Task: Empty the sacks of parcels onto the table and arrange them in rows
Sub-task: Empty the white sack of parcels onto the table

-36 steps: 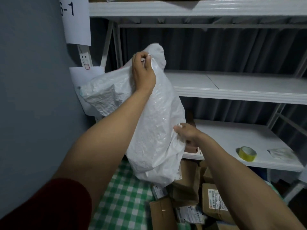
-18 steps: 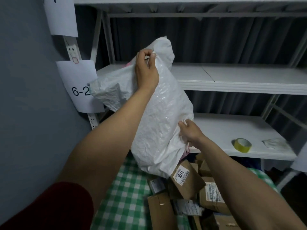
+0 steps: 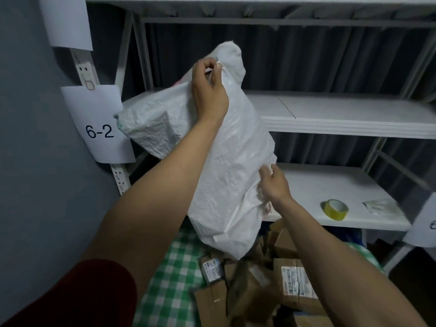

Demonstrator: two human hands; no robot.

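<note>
1. The sack [image 3: 226,161] hangs upturned above the counter [image 3: 174,279], its lower end over the heaped parcels [image 3: 259,279].
2. Your left hand [image 3: 207,90] is fisted on its top corner; your right hand [image 3: 274,182] pinches the side edge.
3. Soft, slick plastic weave, probably light: grip bunched corners, not flat panels.

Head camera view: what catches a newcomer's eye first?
A big white sack hangs mid-frame, its top gripped by the left hand, its side pinched by the right hand. Below it, brown parcels lie heaped on a green checked cloth. A yellow tape roll sits on the lower shelf at right.
</note>
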